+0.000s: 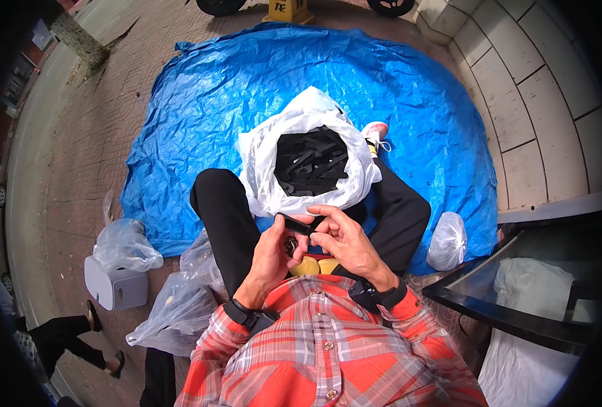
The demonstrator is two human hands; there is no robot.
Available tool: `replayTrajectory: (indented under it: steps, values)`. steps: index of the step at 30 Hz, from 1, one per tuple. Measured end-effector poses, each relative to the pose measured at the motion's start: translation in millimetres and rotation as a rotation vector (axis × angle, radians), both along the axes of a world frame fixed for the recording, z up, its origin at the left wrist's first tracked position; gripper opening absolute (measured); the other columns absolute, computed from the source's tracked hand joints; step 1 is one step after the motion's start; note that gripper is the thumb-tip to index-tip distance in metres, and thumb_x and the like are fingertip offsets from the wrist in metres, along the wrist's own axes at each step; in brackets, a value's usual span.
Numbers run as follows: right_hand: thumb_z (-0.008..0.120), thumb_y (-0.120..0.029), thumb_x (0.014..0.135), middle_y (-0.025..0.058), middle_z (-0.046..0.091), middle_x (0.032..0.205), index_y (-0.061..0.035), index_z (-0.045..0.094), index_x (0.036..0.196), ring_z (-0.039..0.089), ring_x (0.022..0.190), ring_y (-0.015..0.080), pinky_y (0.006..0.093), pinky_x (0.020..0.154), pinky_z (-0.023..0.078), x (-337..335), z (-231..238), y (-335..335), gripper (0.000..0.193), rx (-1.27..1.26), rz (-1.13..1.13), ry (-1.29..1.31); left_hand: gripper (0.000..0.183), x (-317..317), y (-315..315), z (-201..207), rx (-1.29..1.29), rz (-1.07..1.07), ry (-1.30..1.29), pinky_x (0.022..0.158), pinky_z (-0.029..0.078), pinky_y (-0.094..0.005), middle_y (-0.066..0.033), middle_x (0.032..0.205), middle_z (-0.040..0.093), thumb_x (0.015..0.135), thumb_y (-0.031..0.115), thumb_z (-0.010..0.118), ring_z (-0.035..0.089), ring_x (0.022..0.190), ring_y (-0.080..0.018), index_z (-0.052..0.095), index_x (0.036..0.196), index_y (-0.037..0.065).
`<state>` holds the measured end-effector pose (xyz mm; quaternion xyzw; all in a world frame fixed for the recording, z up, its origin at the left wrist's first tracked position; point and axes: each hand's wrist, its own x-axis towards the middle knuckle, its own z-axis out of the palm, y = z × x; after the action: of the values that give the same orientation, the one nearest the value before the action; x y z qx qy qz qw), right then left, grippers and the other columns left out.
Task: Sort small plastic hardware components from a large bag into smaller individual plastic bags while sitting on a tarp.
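Both hands meet in front of my lap, over a small black strip-like piece. My left hand is closed, with its thumb and fingers pinching the left end of the piece. Several small dark, shiny bits show in the left palm, too small to name. My right hand pinches at the right end of the same piece with thumb and fingers. Just beyond the hands stands an open white plastic bag, its rim spread wide. Many flat black strips lie heaped inside it.
A crumpled blue tarp spreads under the bag and my legs. At left are clear plastic bags and a pale stool. A tied white bag and a black-framed glass table stand at right. Someone's legs show lower left.
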<state>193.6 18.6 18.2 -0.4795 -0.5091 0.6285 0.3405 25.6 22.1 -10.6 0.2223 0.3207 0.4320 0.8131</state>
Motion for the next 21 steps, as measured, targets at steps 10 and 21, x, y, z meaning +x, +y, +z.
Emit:
replayTrajectory:
  steps: [10,21]
  values:
    - [0.051,-0.008,0.088,-0.0007,0.053,0.079,-0.0034,0.05,0.117,0.053,0.072,0.0062,0.0193,0.063,0.044,2.0,-6.6,-9.1,0.03,-0.001,0.058,0.263,0.034,-4.9,-0.5,-15.1,-0.215,-0.043,-0.056,0.045,0.036,-0.0214,-0.0056,0.073,0.056,0.092,0.027,0.044,0.049,0.056,-0.0104,0.052,0.11,-0.001]
    - [0.05,-0.009,0.088,0.0049,0.056,0.077,0.001,0.05,0.108,0.052,0.062,0.0059,0.0191,0.052,0.044,27.5,-31.4,-17.0,0.023,-0.166,-0.112,0.084,0.027,-22.1,1.2,-15.8,-0.216,-0.096,-0.093,0.068,0.05,-0.0262,-0.0175,0.103,0.06,0.087,0.005,0.048,0.061,0.087,-0.0196,0.048,0.114,-0.002]
